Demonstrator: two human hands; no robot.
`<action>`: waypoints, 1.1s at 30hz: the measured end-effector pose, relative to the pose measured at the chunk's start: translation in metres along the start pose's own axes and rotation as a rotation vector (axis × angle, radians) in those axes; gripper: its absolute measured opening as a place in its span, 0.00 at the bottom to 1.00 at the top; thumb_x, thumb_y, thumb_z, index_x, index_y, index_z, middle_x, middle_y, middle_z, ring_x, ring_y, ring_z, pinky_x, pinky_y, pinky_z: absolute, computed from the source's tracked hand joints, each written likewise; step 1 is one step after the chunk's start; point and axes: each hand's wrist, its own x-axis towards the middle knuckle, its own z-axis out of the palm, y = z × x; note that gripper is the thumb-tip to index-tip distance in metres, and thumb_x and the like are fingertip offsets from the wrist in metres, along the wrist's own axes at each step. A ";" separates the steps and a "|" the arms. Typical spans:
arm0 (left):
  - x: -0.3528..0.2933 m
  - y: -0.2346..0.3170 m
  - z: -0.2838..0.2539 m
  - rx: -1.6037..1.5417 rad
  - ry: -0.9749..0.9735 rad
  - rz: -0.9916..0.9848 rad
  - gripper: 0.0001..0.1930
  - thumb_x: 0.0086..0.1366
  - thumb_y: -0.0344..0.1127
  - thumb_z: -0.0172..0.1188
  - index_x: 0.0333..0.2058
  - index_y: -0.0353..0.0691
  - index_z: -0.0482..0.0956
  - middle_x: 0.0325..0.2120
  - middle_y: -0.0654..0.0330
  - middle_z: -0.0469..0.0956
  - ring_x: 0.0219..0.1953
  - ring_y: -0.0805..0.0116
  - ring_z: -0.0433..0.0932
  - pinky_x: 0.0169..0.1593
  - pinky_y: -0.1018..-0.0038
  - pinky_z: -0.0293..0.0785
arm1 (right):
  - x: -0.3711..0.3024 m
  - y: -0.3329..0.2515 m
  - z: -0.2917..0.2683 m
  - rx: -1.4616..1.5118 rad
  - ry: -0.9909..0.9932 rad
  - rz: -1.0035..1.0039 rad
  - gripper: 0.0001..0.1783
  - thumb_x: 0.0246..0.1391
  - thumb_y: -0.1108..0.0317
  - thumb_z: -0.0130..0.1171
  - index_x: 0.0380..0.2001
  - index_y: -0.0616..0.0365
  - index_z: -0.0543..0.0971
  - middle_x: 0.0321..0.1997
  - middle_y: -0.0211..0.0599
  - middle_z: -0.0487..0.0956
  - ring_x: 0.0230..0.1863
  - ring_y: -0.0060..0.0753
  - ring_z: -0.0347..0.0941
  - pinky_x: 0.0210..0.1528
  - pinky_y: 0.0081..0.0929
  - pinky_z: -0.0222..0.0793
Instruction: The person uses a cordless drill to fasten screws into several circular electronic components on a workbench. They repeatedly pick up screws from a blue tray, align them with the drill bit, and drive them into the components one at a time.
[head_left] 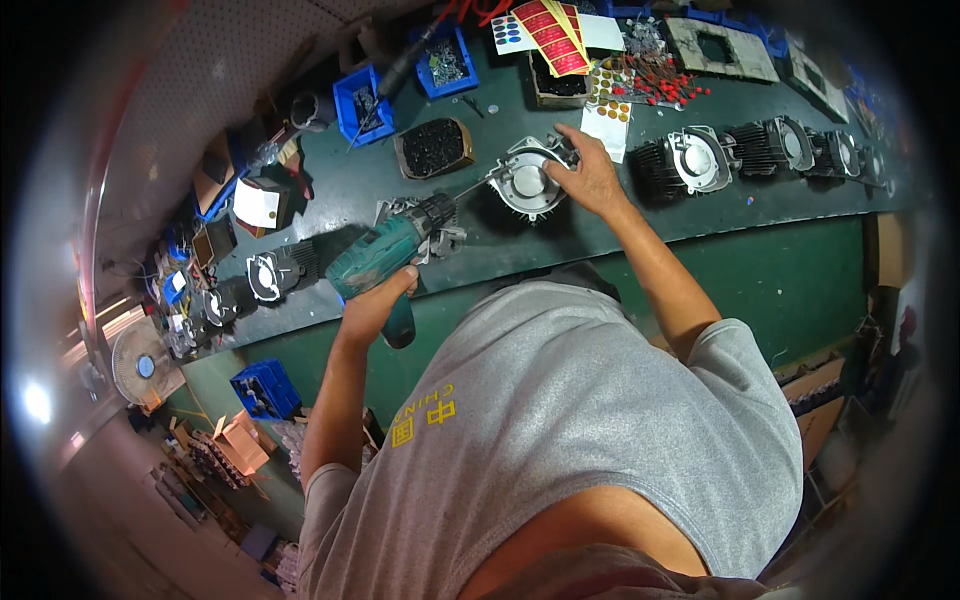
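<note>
My left hand [380,305] is wrapped round the grip of a teal and black cordless drill [385,248]. The drill's long thin bit points right and reaches the left edge of a round silver metal housing [528,182]. Whether the tip sits in a screw is too small to tell. My right hand [596,178] grips the housing's right rim, thumb on the near side and fingers over the far side. Grey metal pieces [446,242] lie on the bench under the drill's chuck.
Finned housings [698,160] line the bench [500,255] on the right, more [268,276] on the left. Behind stand a box of dark small parts [434,148] and blue bins [362,104]. Sticker sheets [553,38] and red-tipped wires [665,85] lie further back. A fan [146,366] stands left.
</note>
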 end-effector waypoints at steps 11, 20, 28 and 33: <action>0.014 0.018 0.016 0.168 0.001 0.035 0.05 0.66 0.31 0.62 0.36 0.37 0.79 0.26 0.67 0.76 0.28 0.77 0.73 0.34 0.76 0.69 | 0.004 0.005 0.002 -0.037 -0.008 -0.065 0.33 0.45 0.62 0.69 0.57 0.60 0.76 0.56 0.52 0.78 0.58 0.53 0.72 0.66 0.43 0.61; 0.044 0.085 0.015 0.461 -0.076 -0.147 0.10 0.63 0.38 0.65 0.31 0.37 0.81 0.23 0.66 0.78 0.26 0.76 0.73 0.32 0.74 0.70 | 0.004 0.015 0.005 -0.021 -0.032 -0.161 0.33 0.50 0.69 0.67 0.61 0.55 0.74 0.59 0.51 0.77 0.64 0.59 0.67 0.69 0.47 0.59; 0.096 0.171 0.044 0.866 -0.292 0.202 0.20 0.57 0.35 0.69 0.49 0.38 0.82 0.34 0.59 0.84 0.33 0.72 0.80 0.44 0.71 0.79 | 0.004 0.024 0.011 0.065 -0.077 -0.127 0.35 0.50 0.72 0.66 0.64 0.55 0.72 0.61 0.52 0.76 0.68 0.62 0.64 0.70 0.47 0.61; 0.108 0.203 0.069 0.986 -0.365 0.012 0.20 0.55 0.33 0.67 0.48 0.38 0.82 0.36 0.56 0.85 0.38 0.69 0.82 0.46 0.69 0.80 | 0.003 0.024 0.011 0.066 -0.058 -0.138 0.36 0.49 0.73 0.66 0.64 0.56 0.72 0.61 0.50 0.77 0.67 0.61 0.65 0.70 0.46 0.62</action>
